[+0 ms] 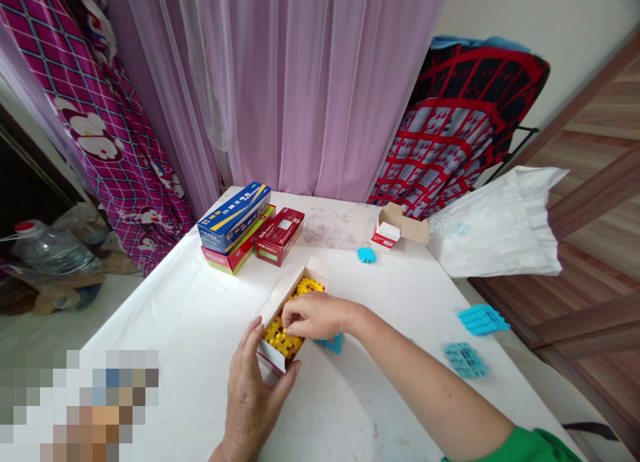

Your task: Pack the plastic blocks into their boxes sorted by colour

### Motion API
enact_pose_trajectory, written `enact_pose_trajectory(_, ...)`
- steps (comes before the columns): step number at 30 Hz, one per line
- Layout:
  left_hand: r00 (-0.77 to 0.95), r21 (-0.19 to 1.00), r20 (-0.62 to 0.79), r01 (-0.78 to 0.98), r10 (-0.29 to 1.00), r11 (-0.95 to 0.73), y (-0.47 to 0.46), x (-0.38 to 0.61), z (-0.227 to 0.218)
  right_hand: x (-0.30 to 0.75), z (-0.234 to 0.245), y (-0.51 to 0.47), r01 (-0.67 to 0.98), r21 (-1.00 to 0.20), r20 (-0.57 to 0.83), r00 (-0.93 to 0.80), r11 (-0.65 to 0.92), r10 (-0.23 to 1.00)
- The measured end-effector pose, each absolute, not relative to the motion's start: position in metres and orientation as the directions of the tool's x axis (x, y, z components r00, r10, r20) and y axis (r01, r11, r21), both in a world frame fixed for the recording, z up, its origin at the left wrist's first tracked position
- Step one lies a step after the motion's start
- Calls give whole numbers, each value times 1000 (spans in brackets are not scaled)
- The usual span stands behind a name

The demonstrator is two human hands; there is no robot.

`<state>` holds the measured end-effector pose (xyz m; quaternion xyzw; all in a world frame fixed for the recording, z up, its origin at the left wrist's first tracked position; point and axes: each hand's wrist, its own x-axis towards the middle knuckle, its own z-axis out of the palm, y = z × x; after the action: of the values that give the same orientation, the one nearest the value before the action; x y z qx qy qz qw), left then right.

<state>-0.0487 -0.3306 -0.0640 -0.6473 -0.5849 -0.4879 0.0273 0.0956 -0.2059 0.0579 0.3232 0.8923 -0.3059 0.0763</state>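
A long open cardboard box (278,300) lies on the white table (200,315), filled with yellow interlocking plastic pieces (280,339). My left hand (253,389) cups the box's near end, thumb on one side and fingers on the other. My right hand (313,315) rests on top of the box, fingers curled and pinched onto the yellow pieces inside. A blue plastic piece (331,344) lies just under my right wrist, beside the box.
Stacked blue, red and green boxes (235,225) and a red box (280,235) sit at the back left. A small open box (395,227) and a blue piece (367,255) lie further back. More blue pieces (470,339) and a white bag (500,222) lie right. A draped chair (460,122) stands behind.
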Motion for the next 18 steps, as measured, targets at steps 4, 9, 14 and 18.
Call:
enact_pose_trajectory(4,-159,533,660,788,734,-308,-332,-49,-64,93,65,-196,629,-523,-410,-777,575,477)
enact_pose_trajectory(9,-170,553,643,778,747,-299,-332,-49,-69,86,75,-197,633,-443,-493,-763,635,417)
enact_pose_trajectory(14,-182,571,633,766,752,-295,-331,-50,-72,79,78,-211,721,-220,-392,-682,657,617)
enact_pose_trajectory(18,-188,581,637,754,747,-306,-331,-49,-70,78,74,-219,810,-141,-286,-584,569,760)
